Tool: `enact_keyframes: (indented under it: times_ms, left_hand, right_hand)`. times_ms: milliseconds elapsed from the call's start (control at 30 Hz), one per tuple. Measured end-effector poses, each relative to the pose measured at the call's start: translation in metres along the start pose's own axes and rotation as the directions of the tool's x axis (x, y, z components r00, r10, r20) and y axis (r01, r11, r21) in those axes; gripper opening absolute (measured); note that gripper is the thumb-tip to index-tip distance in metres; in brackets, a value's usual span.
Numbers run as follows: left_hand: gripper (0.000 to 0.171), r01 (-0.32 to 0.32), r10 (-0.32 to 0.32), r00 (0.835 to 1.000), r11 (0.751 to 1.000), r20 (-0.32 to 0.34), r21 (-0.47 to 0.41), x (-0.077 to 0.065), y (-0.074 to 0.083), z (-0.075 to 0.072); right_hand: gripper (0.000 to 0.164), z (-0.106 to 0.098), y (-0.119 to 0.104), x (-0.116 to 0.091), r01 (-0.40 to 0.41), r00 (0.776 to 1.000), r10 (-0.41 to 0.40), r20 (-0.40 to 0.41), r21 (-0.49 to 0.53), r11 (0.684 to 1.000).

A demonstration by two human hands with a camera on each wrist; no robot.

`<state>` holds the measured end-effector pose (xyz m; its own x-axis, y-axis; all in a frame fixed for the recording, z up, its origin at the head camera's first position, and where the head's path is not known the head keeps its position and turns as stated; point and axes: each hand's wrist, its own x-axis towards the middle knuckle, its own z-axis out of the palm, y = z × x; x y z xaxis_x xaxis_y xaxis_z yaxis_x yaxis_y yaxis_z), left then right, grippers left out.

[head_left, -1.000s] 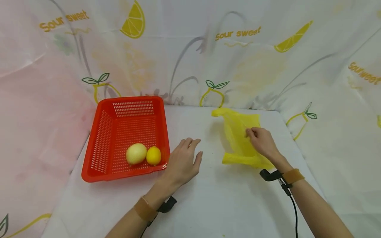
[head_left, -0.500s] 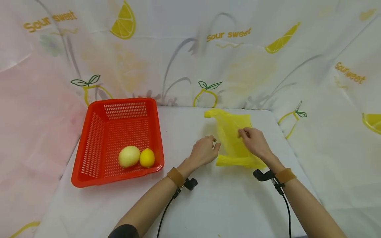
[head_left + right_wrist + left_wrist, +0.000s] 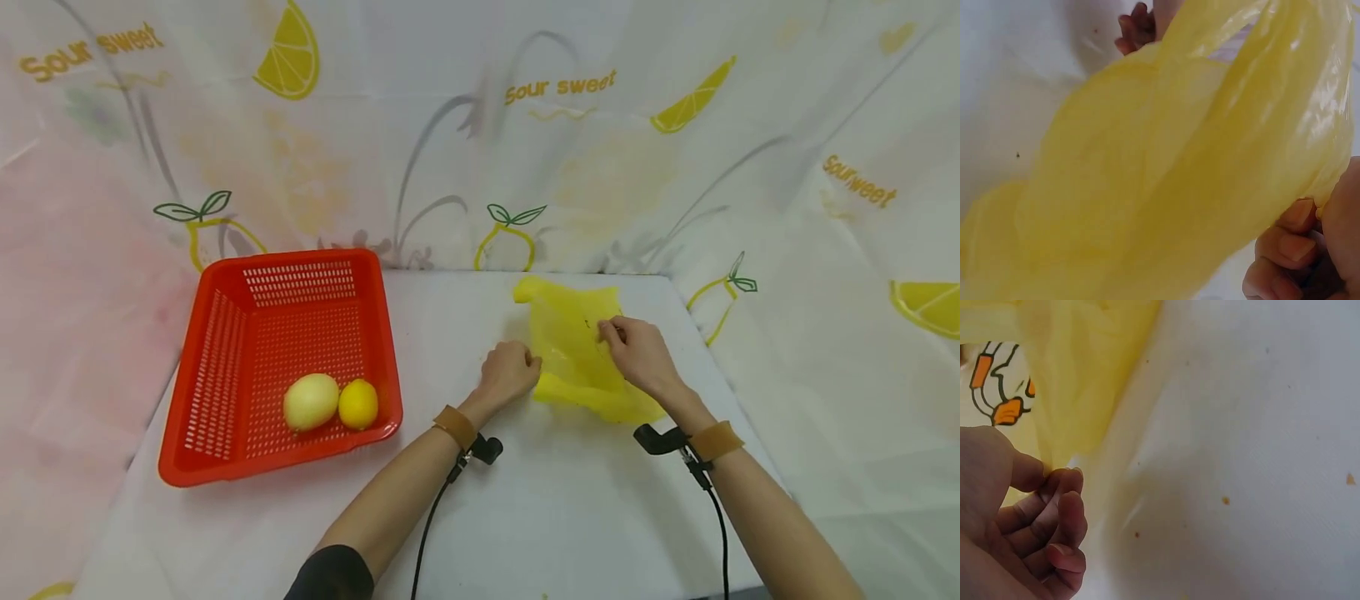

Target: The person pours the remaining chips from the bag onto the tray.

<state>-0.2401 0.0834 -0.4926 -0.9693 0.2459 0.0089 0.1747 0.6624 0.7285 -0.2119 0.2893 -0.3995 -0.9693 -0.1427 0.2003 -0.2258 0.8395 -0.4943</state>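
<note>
Where the yellow bag point(image 3: 566, 333) is the landmark, a red basket point(image 3: 300, 333) sits well to its left on the white surface point(image 3: 585, 500). Inside, near the basket corner closest to the viewer and the bag, lie 2 fruits: a pale one point(image 3: 311, 402) and a lemon point(image 3: 358, 405) just beside it. At the bag's left edge, the left hand point(image 3: 507, 372) appears to pinch a sliver of film between thumb and forefinger; whether that is 1 layer or 2 cannot be told. Wrinkled and thin, the bag spans both hands. On its right side, the right hand point(image 3: 641, 350) pinches the film. Too hard a pull could tear it, and the left hand's small hold could slip.
</note>
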Motion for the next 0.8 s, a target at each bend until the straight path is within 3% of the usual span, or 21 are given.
enact_keyframes:
  times_ms: [400,800]
  left_hand:
    - [0.043,0.032,-0.031,0.999,0.999,0.026,-0.016,-0.001,-0.023,-0.001]
    - [0.041,-0.075,0.075,0.997,0.997,-0.013,-0.014,-0.009,-0.019,-0.007]
  right_hand:
    - [0.039,-0.021,0.005,0.007,0.007,0.994,-0.02,-0.109,-0.114,0.993]
    - [0.031,-0.002,0.007,0.007,0.1,0.99,-0.11,-0.091,-0.105,0.989]
